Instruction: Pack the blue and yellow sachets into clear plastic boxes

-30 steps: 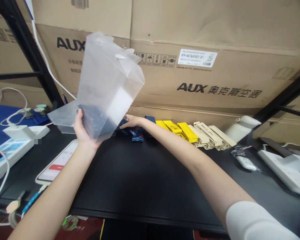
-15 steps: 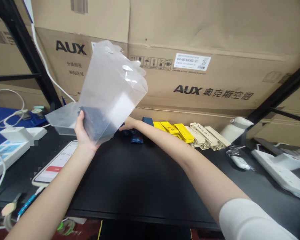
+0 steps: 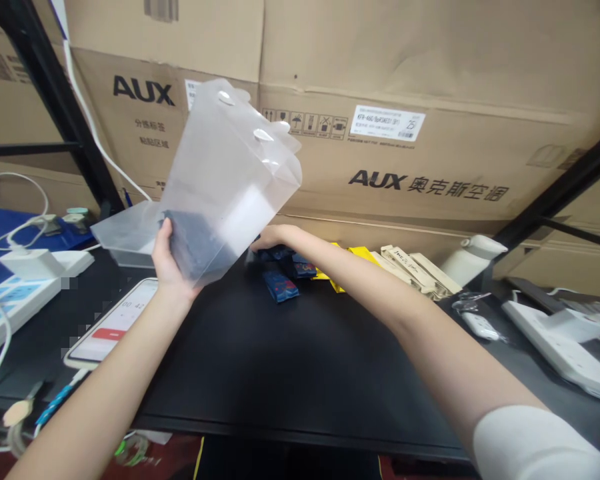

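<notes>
A clear bag [image 3: 225, 180] is held tilted above the desk [image 3: 300, 373] by the left hand [image 3: 173, 263], its lower part gripped between thumb and fingers. A dark patch is seen through its lower part; whether it lies inside cannot be told. The right hand [image 3: 271, 236] is placed among blue packets [image 3: 281, 287] at the back of the desk, just beside the bag; its fingers are partly hidden, so whether anything is pinched cannot be told. One packet is set nearest the front edge, apart from the fingers. Yellow packs [image 3: 363, 255] are partly covered by the right forearm, and beige packs [image 3: 410, 268] are laid just beyond them, near a tilted bottle [image 3: 467, 263]. A phone [image 3: 105, 333] is partly covered by the left forearm.
</notes>
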A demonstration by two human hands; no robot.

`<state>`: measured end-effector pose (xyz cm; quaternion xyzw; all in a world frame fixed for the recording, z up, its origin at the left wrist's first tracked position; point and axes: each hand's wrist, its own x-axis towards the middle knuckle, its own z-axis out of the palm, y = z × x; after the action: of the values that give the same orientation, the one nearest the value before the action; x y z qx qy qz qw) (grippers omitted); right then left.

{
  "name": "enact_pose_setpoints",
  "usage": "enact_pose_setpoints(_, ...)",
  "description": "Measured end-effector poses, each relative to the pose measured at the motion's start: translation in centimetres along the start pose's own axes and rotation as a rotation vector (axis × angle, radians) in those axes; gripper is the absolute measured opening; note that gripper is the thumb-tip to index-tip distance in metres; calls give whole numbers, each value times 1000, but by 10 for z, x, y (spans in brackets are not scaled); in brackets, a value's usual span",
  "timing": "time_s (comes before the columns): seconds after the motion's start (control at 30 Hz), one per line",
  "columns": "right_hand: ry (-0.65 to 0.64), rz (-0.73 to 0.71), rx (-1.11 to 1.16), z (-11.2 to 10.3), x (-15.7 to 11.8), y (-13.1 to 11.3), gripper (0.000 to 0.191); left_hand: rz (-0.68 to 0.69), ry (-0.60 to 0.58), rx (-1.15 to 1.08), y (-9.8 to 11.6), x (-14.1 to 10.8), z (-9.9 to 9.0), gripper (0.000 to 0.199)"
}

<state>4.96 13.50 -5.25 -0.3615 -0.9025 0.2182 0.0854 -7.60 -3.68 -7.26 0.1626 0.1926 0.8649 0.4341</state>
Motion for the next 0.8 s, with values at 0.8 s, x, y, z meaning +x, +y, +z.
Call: enact_pose_setpoints(0.8,-57,15,-413,11,-101,-21,64,17,-8,24,-2,2,-3,32)
